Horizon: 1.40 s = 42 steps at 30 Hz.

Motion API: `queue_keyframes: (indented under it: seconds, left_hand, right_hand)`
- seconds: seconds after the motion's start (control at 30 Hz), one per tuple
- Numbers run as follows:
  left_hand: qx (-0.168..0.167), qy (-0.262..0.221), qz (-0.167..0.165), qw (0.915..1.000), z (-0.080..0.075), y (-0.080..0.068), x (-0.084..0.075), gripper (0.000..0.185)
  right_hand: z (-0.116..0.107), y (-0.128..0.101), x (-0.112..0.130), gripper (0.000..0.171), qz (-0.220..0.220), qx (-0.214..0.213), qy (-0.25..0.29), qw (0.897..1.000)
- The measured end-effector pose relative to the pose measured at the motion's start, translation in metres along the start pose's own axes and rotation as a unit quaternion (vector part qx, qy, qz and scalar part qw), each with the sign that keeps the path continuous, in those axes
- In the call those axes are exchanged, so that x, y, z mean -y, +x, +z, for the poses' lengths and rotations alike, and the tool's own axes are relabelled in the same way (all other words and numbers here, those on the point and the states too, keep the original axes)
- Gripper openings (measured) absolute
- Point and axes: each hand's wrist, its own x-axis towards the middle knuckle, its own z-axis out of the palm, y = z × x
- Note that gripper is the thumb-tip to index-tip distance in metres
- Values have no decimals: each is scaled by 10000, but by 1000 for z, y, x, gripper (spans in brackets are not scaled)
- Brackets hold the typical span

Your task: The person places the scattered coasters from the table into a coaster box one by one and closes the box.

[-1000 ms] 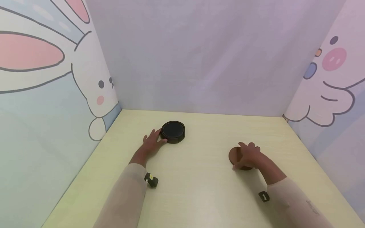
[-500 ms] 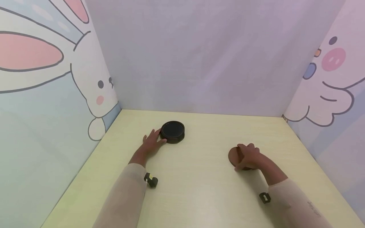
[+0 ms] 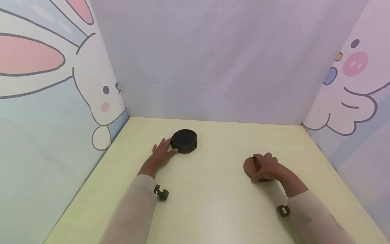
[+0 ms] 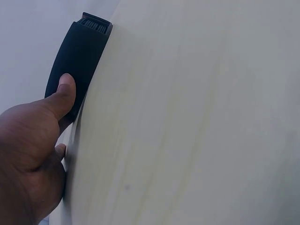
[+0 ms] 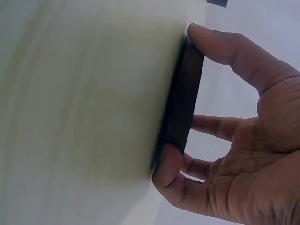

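Observation:
Toward the back of the table, left of the middle, sits a black round coaster holder (image 3: 184, 139) with a dark round top. My left hand (image 3: 161, 153) is at its left side, with thumb and forefinger against the wall. In the left wrist view the thumb lies along the black holder (image 4: 80, 56), and a slotted gap shows at its end. At the right, my right hand (image 3: 265, 167) grips a brown round coaster (image 3: 250, 166) from above by its rim. In the right wrist view, the coaster (image 5: 185, 93) shows a black lower edge between thumb and fingers. Whether it touches the table cannot be told.
The pale wood-grain table (image 3: 210, 193) is bounded by a plain back wall (image 3: 207, 67) and side walls with cartoon animals. A small black camera mount (image 3: 161, 192) sits at the left cuff, another black mount (image 3: 283, 210) at the right.
My right thumb has shifted slightly to the right along the brown coaster's near edge. The left hand and the black holder stay in place.

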Motion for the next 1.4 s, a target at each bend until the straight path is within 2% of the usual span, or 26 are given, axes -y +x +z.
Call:
queue_keyframes:
  seconds: [0.27, 0.43, 0.53, 0.83, 1.03, 1.2, 1.4]
  left_hand:
    - [-9, 72, 0, 10000, 0, 0, -1, 80]
    - [-5, 85, 2, 10000, 0, 0, -1, 81]
    - [-21, 124, 51, 9999, 0, 1, 0, 81]
    - [-34, 66, 57, 10000, 1, 0, 0, 81]
    - [-57, 72, 70, 9999, 1, -3, -2, 80]
    - [-99, 81, 88, 9999, 2, -4, -1, 80]
    - [-100, 219, 89, 9997, 3, -1, 3, 80]
  right_hand:
    - [1, 4, -3, 120, -25, -93, 22, 10000]
    - [1, 5, -3, 124, -147, -279, -74, 9995]
    - [0, 6, -2, 119, -245, -430, -150, 9987]
    - [3, 13, 9, 108, -309, -781, -58, 9965]
    - [1, 20, 17, 108, -194, -806, 113, 9965]
    - [-1, 23, 27, 109, -284, -875, 200, 9956]
    - [-3, 30, 44, 109, -265, -934, 375, 9946]
